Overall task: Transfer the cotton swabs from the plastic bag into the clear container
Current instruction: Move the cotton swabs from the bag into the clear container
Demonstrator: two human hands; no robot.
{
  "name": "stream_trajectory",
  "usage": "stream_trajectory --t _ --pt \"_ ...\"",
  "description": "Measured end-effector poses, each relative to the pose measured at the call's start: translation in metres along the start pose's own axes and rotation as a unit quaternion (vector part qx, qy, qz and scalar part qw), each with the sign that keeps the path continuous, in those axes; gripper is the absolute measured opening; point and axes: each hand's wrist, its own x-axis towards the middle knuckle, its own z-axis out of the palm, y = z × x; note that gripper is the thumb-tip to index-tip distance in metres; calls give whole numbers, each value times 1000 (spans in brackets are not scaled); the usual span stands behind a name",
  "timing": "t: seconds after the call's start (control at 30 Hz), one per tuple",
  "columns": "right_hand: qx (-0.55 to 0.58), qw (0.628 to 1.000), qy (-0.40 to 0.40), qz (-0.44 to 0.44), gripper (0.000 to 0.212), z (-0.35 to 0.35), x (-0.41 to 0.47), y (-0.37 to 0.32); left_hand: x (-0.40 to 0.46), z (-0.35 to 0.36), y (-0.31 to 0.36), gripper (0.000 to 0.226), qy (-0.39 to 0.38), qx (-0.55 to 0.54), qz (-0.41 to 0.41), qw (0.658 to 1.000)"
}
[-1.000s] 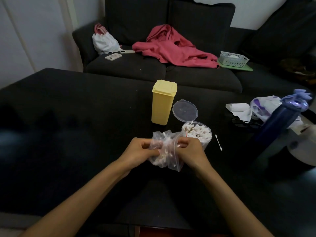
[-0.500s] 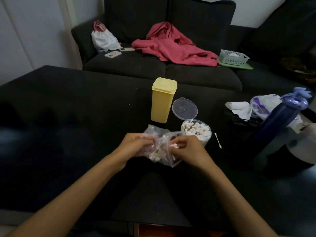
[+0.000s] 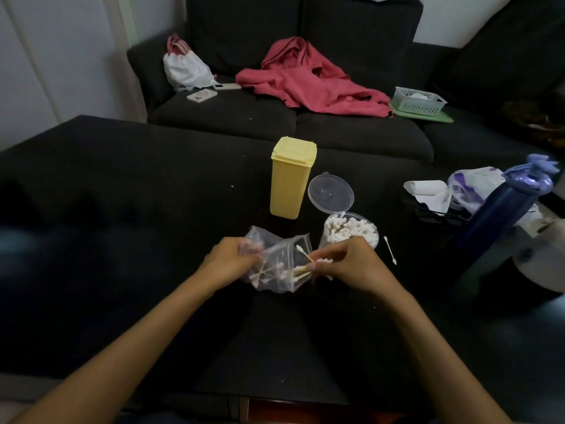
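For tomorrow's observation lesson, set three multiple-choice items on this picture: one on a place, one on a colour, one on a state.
1. Where does the single loose cotton swab lie?
A. Inside the yellow box
B. On the dark table, right of the clear round container
C. On the sofa

2. What colour is the tall lidded plastic box?
A. Yellow
B. Blue
C. Red

3. How is the clear round container?
A. Shut and empty
B. Tipped over
C. Open, lid flipped back, holding cotton swabs

Answers: 1 B, it lies on the table beside the container. 2 A, the box is pale yellow. 3 C, the hinged lid stands back and white tips fill the container.
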Motion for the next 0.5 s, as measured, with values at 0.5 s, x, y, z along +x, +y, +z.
stream_trajectory --t 0.5 --pt "-85 988 109 -71 18 30 8 7 -1 -8 9 44 189 199 152 950"
